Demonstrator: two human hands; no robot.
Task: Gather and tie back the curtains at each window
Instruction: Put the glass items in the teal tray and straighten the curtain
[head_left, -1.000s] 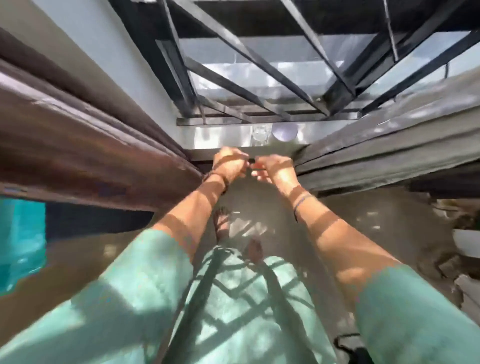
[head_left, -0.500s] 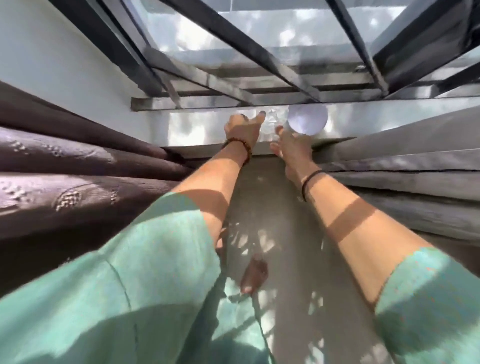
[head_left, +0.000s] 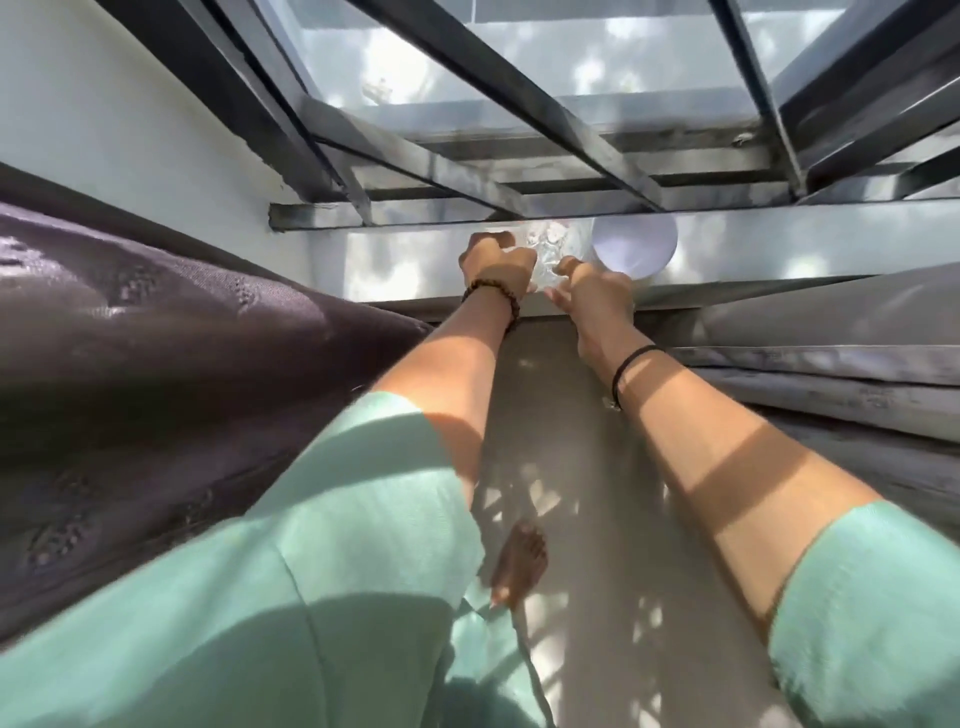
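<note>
A dark brown patterned curtain (head_left: 171, 374) hangs bunched at the left, and a grey curtain (head_left: 831, 358) lies in folds at the right. Neither hand touches them. Both arms reach forward between the curtains to the window sill (head_left: 395, 265). A clear glass (head_left: 546, 248) stands there. My left hand (head_left: 496, 265) has its fingers curled round the glass's left side. My right hand (head_left: 592, 291) is at the glass's right side, index finger stretched to it and thumb spread below.
A white round cup (head_left: 635, 244) stands on the sill just right of the glass. Black metal window bars (head_left: 566, 130) cross behind the sill. A white wall (head_left: 130, 114) is at the left. Below lie a tan floor (head_left: 597, 519) and my bare foot (head_left: 519, 566).
My hands rose from between the curtains to the sill. Half a second ago they lay flat at its edge; now the left fingers curl round the glass.
</note>
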